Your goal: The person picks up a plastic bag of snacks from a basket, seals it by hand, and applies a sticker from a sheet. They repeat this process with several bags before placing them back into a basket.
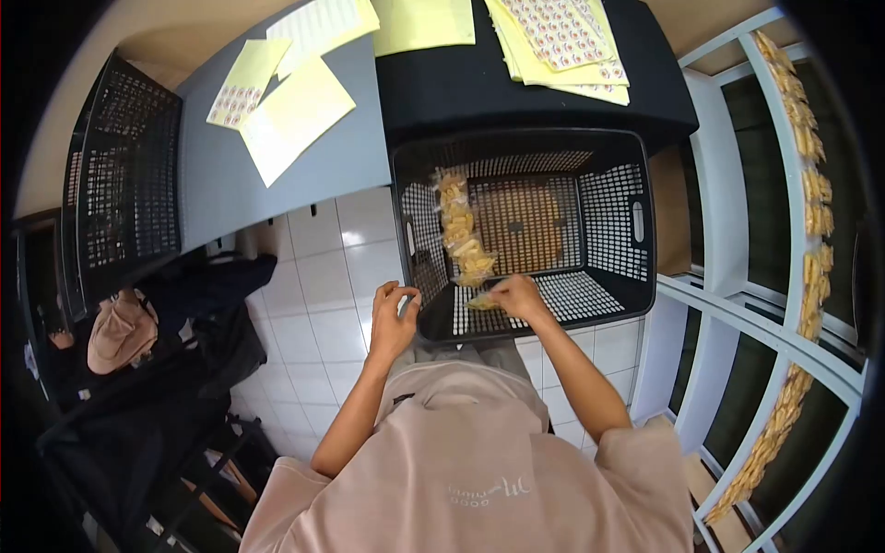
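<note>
Inside the front part of a black plastic crate (525,329), my right hand (519,299) pinches a small clear packet of yellowish snacks (480,302). Along the crate's left side lies a row of similar snack packets (458,221), just beyond that hand. My left hand (395,318) is at the crate's front left corner. Its fingers are loosely curved and apart, with nothing visible in them.
Sticker sheets (562,37) and yellow paper sheets (300,115) lie on the tables behind the crate. Another black crate (129,166) stands at left. A pale frame rack (737,295) with hanging strips of packets (816,203) is at right. Dark clothing and a cap (123,334) are at left.
</note>
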The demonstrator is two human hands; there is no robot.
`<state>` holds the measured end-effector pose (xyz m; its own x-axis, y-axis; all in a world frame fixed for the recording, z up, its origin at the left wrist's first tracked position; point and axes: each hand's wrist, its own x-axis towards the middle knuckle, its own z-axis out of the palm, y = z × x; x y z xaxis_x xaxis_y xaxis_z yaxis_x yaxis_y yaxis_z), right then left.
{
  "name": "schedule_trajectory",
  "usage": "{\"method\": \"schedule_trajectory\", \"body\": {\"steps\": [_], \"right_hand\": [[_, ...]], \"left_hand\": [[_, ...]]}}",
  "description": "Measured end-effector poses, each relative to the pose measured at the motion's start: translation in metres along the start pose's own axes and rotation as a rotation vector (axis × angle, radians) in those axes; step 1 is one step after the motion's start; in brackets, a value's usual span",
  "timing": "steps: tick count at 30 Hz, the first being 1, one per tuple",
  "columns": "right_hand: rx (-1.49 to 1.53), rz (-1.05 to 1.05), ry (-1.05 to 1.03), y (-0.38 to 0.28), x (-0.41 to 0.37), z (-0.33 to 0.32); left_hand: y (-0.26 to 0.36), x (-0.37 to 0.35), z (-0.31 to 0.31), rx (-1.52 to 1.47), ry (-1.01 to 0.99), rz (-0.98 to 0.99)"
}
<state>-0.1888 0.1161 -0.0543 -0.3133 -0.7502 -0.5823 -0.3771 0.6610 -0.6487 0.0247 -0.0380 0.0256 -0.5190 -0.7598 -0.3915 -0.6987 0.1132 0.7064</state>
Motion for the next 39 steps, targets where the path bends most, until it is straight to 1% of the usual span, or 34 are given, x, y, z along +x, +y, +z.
{"method": "schedule_trajectory", "body": {"steps": [1, 2, 3, 4, 6, 8, 9, 10, 11, 12, 14, 15, 16, 18, 19, 21, 22, 23, 24, 25, 26, 28, 29, 30, 32, 34, 35, 36, 38, 39], "right_hand": [[0.004, -0.004, -0.021, 0.008, 0.007, 0.015], [-0.062, -0.015, -0.049, 0.013, 0.020, 0.027], [-0.128, -0.027, -0.072, 0.017, 0.034, 0.040], [-0.126, -0.040, -0.076, 0.020, 0.047, 0.051], [-0.165, 0.103, -0.032, 0.029, 0.070, 0.075], [-0.155, 0.103, -0.070, 0.046, 0.093, 0.098], [-0.141, 0.112, -0.114, 0.055, 0.103, 0.110], [-0.126, 0.122, -0.159, 0.051, 0.106, 0.111], [-0.131, 0.096, -0.233, 0.051, 0.107, 0.110], [-0.132, 0.091, -0.246, 0.049, 0.109, 0.110], [-0.147, -0.005, -0.375, 0.062, 0.113, 0.117], [-0.183, -0.162, -0.391, 0.070, 0.113, 0.118], [-0.186, -0.162, -0.393, 0.061, 0.107, 0.103], [0.266, 0.242, -0.567, 0.024, 0.091, 0.056], [0.490, 0.283, -0.479, 0.040, 0.101, 0.064], [0.575, 0.377, -0.160, 0.048, 0.117, 0.046], [0.584, 0.344, 0.000, 0.064, 0.128, 0.043], [0.488, 0.400, 0.112, 0.072, 0.134, 0.036], [0.335, 0.440, 0.147, 0.080, 0.139, 0.028], [0.337, 0.517, 0.138, 0.093, 0.147, 0.030], [0.344, 0.517, 0.133, 0.100, 0.152, 0.030], [0.221, 0.716, -0.102, 0.111, 0.161, 0.034], [0.351, 0.772, -0.073, 0.113, 0.160, 0.043], [0.355, 0.770, -0.077, 0.114, 0.160, 0.052], [0.330, 0.794, -0.289, 0.106, 0.158, 0.066], [0.573, 0.669, -0.326, 0.097, 0.149, 0.083], [0.639, 0.710, -0.328, 0.089, 0.149, 0.091], [0.639, 0.708, -0.330, 0.083, 0.151, 0.097], [0.542, 0.686, -0.346, 0.067, 0.150, 0.098], [0.511, 0.680, -0.371, 0.062, 0.150, 0.093]], "left_hand": [[-0.007, -0.010, 0.008, 0.004, 0.001, -0.031], [-0.013, -0.017, 0.017, 0.009, 0.013, -0.040], [-0.019, -0.025, 0.025, 0.007, -0.005, -0.071], [-0.021, -0.031, 0.031, 0.006, -0.023, -0.102], [-0.016, -0.038, 0.037, 0.043, -0.035, -0.137], [-0.014, -0.043, 0.044, 0.005, -0.032, -0.177], [-0.016, -0.044, 0.047, 0.007, -0.024, -0.167], [-0.014, -0.043, 0.046, 0.012, -0.013, -0.177], [-0.011, -0.043, 0.045, 0.023, -0.013, -0.178], [-0.009, -0.044, 0.044, 0.033, -0.016, -0.180], [-0.007, -0.044, 0.042, -0.004, -0.016, -0.219], [-0.005, -0.044, 0.041, -0.034, -0.025, -0.244], [-0.004, -0.043, 0.040, -0.067, -0.032, -0.264], [-0.011, -0.044, 0.041, -0.034, -0.033, -0.229], [-0.011, -0.044, 0.040, -0.072, -0.015, -0.233], [-0.012, -0.043, 0.042, -0.111, 0.008, -0.244], [-0.011, -0.044, 0.043, -0.155, 0.034, -0.247], [-0.011, -0.045, 0.044, -0.198, 0.061, -0.249], [-0.009, -0.045, 0.045, -0.193, 0.065, -0.252], [-0.006, -0.045, 0.045, -0.155, 0.059, -0.235], [-0.006, -0.046, 0.046, -0.116, 0.051, -0.219], [-0.013, -0.047, 0.052, -0.083, 0.069, -0.180], [-0.013, -0.047, 0.052, -0.092, 0.070, -0.184], [-0.013, -0.048, 0.053, -0.103, 0.072, -0.187], [-0.013, -0.048, 0.053, -0.093, 0.067, -0.181], [-0.012, -0.049, 0.053, -0.086, 0.063, -0.179], [-0.012, -0.049, 0.053, -0.061, 0.043, -0.186], [-0.011, -0.049, 0.052, -0.036, 0.023, -0.192], [-0.007, -0.047, 0.050, -0.044, 0.032, -0.183], [-0.005, -0.047, 0.049, -0.069, 0.022, -0.224]]}}
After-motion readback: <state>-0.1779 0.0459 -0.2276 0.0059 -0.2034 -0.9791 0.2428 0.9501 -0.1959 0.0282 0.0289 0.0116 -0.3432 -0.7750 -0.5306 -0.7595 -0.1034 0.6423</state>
